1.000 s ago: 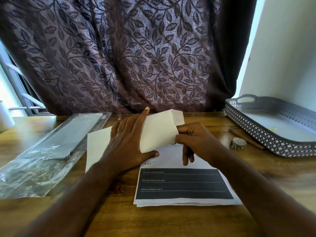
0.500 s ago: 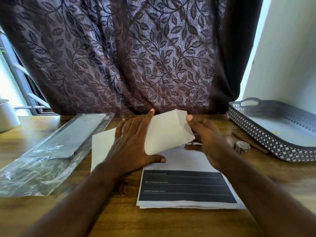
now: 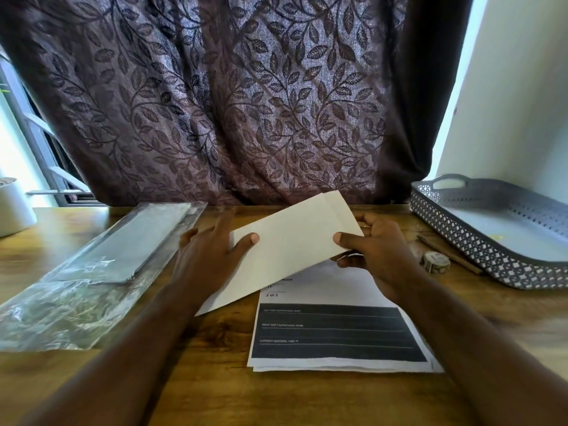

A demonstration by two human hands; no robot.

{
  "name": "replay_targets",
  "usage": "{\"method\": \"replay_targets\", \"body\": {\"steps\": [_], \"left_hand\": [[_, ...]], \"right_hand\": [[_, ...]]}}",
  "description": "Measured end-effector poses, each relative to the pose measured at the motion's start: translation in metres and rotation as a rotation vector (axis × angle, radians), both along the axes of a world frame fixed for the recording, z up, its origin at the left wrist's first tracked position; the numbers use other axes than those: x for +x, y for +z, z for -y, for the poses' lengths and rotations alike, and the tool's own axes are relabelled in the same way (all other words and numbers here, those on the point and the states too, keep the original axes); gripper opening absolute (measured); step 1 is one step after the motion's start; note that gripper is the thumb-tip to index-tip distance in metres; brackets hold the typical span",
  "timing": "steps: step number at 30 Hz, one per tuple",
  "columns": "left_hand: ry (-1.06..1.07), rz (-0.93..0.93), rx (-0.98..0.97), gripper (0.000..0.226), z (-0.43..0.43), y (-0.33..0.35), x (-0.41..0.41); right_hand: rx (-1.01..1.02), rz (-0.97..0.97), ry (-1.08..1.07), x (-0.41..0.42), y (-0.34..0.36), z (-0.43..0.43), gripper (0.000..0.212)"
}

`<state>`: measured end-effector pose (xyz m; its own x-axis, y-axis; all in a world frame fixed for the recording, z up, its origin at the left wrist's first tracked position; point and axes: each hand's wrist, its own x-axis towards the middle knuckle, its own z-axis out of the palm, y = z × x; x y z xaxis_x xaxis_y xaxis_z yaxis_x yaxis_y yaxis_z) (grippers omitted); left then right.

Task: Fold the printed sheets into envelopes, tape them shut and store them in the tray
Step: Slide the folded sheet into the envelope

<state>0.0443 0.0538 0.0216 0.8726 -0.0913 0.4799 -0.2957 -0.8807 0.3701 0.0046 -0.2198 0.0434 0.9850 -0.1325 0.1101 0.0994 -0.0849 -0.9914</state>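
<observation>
A cream envelope is held tilted above the wooden table, its flap end up and to the right. My left hand grips its left part with the thumb on top. My right hand pinches its right edge, thumb on top. Under the hands lies a small stack of printed sheets with a dark block of form lines. A grey perforated tray stands at the right. A small roll of patterned tape lies next to the tray.
A clear plastic sleeve with more envelopes lies on the left of the table. A white cup stands at the far left edge. A pencil lies beside the tape. A dark leaf-patterned curtain hangs behind the table.
The envelope has come up off the table and now hangs tilted between both hands. My left hand changed from pressing flat to gripping it; my right hand moved to its right edge.
</observation>
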Motion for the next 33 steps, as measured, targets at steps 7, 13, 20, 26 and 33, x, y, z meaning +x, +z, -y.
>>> {"method": "replay_targets", "body": {"steps": [7,13,20,26,33], "left_hand": [[-0.224,-0.171,-0.149,0.008,0.006,0.030,-0.011],[-0.491,-0.673,-0.602,0.023,0.026,0.031,-0.031],[-0.422,-0.715,-0.862,0.024,0.053,0.021,-0.021],[-0.299,-0.756,-1.030,0.024,0.071,0.018,-0.004],[-0.337,-0.798,-1.069,0.028,0.068,0.008,-0.008]], "right_hand": [[0.110,0.034,-0.201,0.007,-0.001,0.020,0.022],[0.196,0.023,-0.154,0.007,-0.003,0.023,0.012],[0.169,-0.028,0.040,0.004,-0.006,0.015,0.016],[0.163,-0.022,0.125,0.003,-0.009,0.015,0.016],[0.007,-0.002,0.182,0.009,-0.011,0.010,0.012]]}}
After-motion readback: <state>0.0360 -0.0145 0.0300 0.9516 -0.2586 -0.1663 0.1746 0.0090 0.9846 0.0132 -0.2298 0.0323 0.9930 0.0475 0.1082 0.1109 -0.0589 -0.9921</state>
